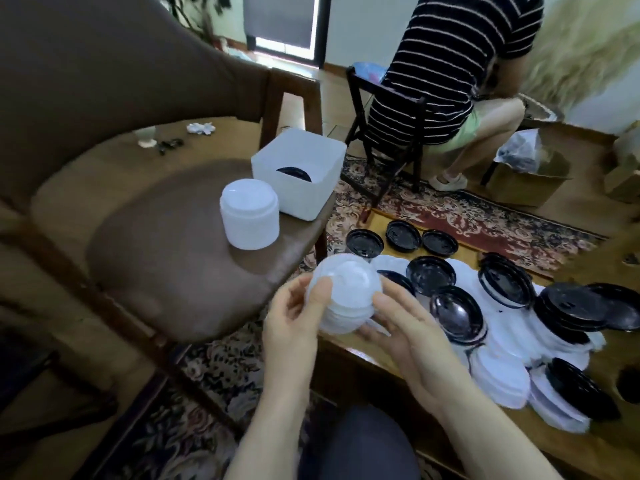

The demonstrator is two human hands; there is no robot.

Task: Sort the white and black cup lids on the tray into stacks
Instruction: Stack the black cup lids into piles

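Observation:
Both hands hold a small stack of white lids [349, 292] in the air above the tray's near left corner. My left hand [294, 327] grips it from the left with the thumb over the top rim. My right hand [405, 327] cups it from the right and beneath. A mixed heap of black lids [457, 313] and white lids [502, 379] covers the wooden tray [349, 344]. A taller stack of white lids [249, 218] stands on the brown chair seat [166, 258]. Beside it a white square tub [299, 174] has black lids inside.
A person in a striped shirt [450, 64] sits on a dark folding chair [388, 133] with their back to me. A cardboard box [526, 181] stands on the patterned rug [467, 216]. Small white and black bits [201, 128] lie at the back of the chair seat.

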